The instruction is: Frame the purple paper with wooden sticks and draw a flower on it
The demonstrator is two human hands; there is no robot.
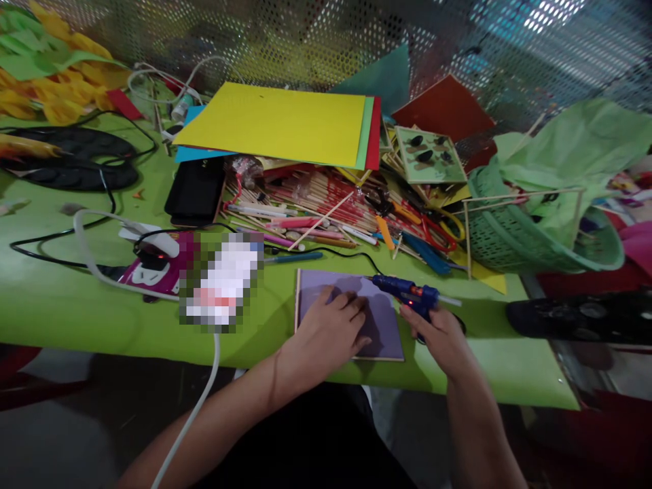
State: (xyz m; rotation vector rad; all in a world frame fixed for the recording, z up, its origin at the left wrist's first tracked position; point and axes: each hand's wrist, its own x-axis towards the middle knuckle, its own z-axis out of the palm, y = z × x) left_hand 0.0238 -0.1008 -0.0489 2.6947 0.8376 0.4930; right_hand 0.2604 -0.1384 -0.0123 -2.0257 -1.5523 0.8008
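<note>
A purple foam sheet (383,333) lies flat near the table's front edge, with thin wooden sticks along its left and bottom edges. My left hand (333,322) rests on the sheet, palm down, fingers stretched out and slightly bent. In my right hand (441,336) is a blue hot glue gun (415,295), its fingers wrapped round the handle. The gun's nozzle points left, over the sheet's top edge. A pale glue stick (449,300) sticks out of its back, and a small red light glows on its side.
Behind the sheet lie wooden sticks (305,197), pens, scissors (441,234) and stacked coloured sheets (280,125). A green basket (540,231) stands right. To the left are a power strip (157,268), a blurred phone (223,282) with a hanging white cable, and a black phone (195,190).
</note>
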